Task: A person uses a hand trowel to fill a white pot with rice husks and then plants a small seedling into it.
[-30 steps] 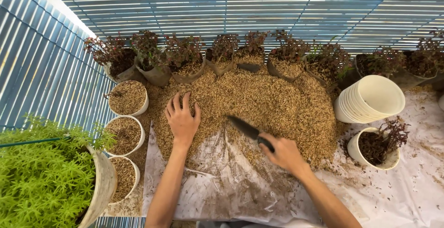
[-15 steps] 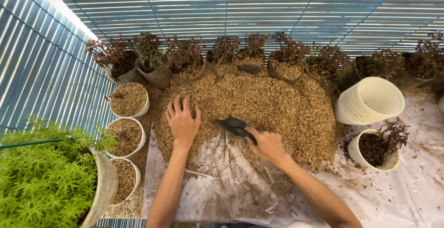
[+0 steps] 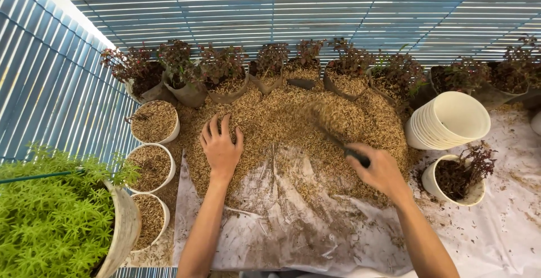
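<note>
Gripping a dark-handled scoop (image 3: 338, 138), blurred and half hidden in the loose tan heap of husks (image 3: 282, 126) on the crinkled white plastic sheet (image 3: 293, 227), the right hand (image 3: 382, 171) is closed, while the left hand (image 3: 221, 147) lies spread flat on the heap's left side.

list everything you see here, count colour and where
husk pile: one, tan, centre of the sheet
plastic sheet: one, clear-white, under the pile
scoop: one, dark, blurred, over the pile
filled pots: three, white, left column
stacked pots: one stack, white, on its side, right
potted seedling: one, white pot, red leaves, right
bagged plants: a row, reddish, along the back
green plant: one, bottom left
left hand: flat on the pile
right hand: gripping the scoop
</note>
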